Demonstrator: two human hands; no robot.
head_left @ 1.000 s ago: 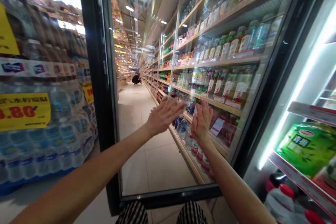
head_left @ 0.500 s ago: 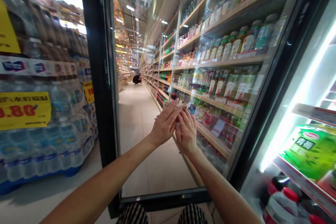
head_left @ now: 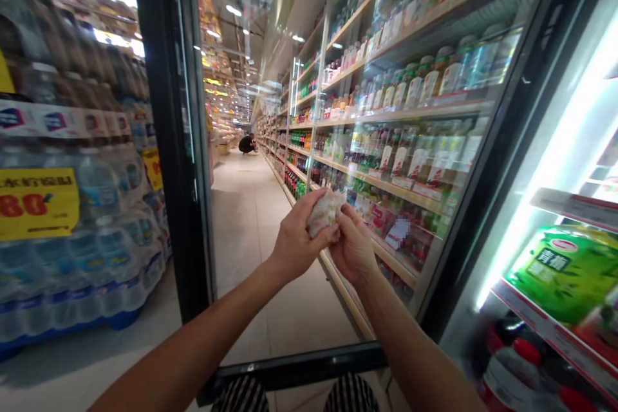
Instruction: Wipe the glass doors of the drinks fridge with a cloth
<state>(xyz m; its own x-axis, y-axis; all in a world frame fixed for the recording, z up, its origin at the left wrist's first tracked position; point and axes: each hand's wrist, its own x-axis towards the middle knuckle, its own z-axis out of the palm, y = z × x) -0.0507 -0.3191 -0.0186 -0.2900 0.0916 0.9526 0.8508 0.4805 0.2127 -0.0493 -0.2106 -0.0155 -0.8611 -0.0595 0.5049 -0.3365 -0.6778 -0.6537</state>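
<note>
A crumpled whitish cloth (head_left: 322,214) is bunched between my two hands, in front of a glass door (head_left: 241,257) with a black frame. My left hand (head_left: 295,235) wraps around the cloth from the left, thumb in front and fingers behind. From the right, my right hand (head_left: 355,244) grips the cloth's edge with bent fingers. Both hands are held out at mid-height before the glass, and I cannot tell whether the cloth touches it.
Packed water bottles (head_left: 103,251) stand at the left with a yellow price sign (head_left: 38,205). Bottled drinks (head_left: 415,90) fill shelves at the right. A lit cooler holds a green package (head_left: 560,270) and red-capped bottles (head_left: 514,373). A person in black (head_left: 246,143) crouches far down the aisle.
My hands, flat over the cloth before, have turned and closed around it, so its crumpled bulk now shows between them. The view has shifted slightly to the right.
</note>
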